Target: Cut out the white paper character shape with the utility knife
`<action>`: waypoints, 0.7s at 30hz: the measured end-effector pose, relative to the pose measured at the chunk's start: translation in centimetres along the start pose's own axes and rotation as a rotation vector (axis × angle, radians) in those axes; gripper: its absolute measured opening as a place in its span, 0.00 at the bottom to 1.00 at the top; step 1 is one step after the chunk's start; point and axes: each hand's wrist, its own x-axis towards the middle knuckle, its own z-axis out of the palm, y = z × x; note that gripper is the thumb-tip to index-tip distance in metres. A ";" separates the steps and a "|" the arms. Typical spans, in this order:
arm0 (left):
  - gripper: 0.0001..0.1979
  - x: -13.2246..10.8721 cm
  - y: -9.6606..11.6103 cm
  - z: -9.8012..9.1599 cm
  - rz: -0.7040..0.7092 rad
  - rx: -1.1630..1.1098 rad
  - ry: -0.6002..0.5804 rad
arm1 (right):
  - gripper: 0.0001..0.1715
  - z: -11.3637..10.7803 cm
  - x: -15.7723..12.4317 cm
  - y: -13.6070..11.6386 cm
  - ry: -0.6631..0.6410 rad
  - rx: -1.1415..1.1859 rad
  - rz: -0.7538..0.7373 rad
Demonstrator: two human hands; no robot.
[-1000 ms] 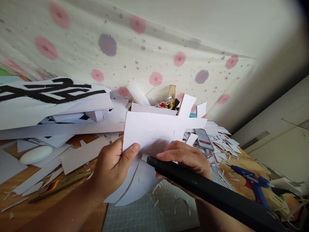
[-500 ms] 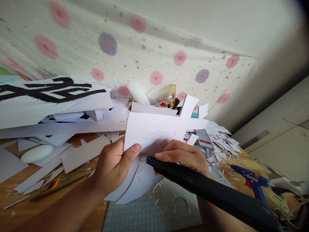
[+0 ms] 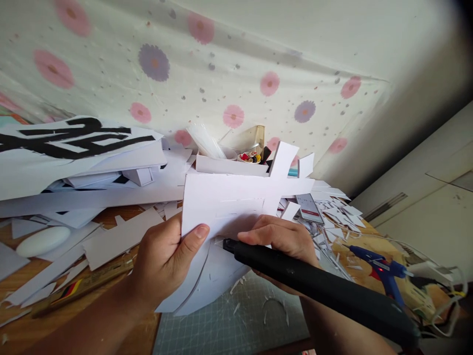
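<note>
So the biggest thing here is the flowered sheet (image 3: 214,86) hanging across the back wall, all pink and purple blooms, with a pale cabinet (image 3: 439,202) off to the right. Below that there's a wooden table (image 3: 140,340), honestly a total mess. A paper with thick black strokes (image 3: 40,170) sprawls over the far left, on top of a pile of white board, and a gridded cutting mat (image 3: 218,328) lies under the hands.

The white board piece (image 3: 225,190) is held up over the mat, right in the middle, with strips sticking out at its upper right and a long curved dark line down its lower half. Just behind it sits a white box (image 3: 232,166) full of odds and ends.

The black cutter (image 3: 314,286) slants in from the lower right, its blade at the board near the top of that curve; can't tell how deep it goes. The right hand (image 3: 284,241) is curled around it close to the blade end, some fingers hidden underneath. The left hand (image 3: 166,261) is closed on the board's left edge, thumb on the front, fingers behind.

Smaller stuff: a blue glue gun (image 3: 380,266) with a red light glowing, a phone (image 3: 309,207) among the scraps, a smooth white oval thing (image 3: 43,241) at far left, and thin curly shavings (image 3: 276,308) on the mat.
</note>
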 end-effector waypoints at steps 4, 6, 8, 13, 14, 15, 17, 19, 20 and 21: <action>0.19 0.1 0.4 -0.1 -0.018 -0.019 0.000 | 0.07 -0.2 0.0 0.1 0.027 -0.028 0.009; 0.20 0.1 0.5 -0.1 -0.038 -0.011 0.002 | 0.07 -0.4 0.0 0.2 0.030 -0.036 0.003; 0.21 0.1 0.6 -0.1 -0.056 -0.003 0.003 | 0.08 -0.6 -0.1 0.3 0.022 -0.037 -0.003; 0.20 0.1 0.5 0.0 -0.024 -0.009 -0.005 | 0.08 -0.7 -0.3 0.4 0.002 -0.044 0.021; 0.20 0.1 0.4 0.0 -0.021 0.002 0.001 | 0.08 -0.7 -0.3 0.4 0.003 -0.035 0.021; 0.20 0.0 0.2 0.0 -0.016 0.015 0.009 | 0.08 -0.7 -0.3 0.4 0.005 -0.024 0.019; 0.20 0.0 0.0 0.1 0.002 0.038 0.022 | 0.08 -0.8 -0.3 0.4 0.010 -0.015 0.015; 0.20 0.0 -0.3 0.1 0.021 0.044 0.025 | 0.10 -0.9 -0.2 0.5 0.010 -0.020 0.011; 0.19 0.0 -0.3 0.2 0.028 0.041 0.022 | 0.10 -0.9 -0.2 0.6 0.012 -0.026 0.010; 0.19 0.0 -0.3 0.2 0.028 0.038 0.021 | 0.11 -0.9 -0.2 0.7 0.015 -0.027 0.010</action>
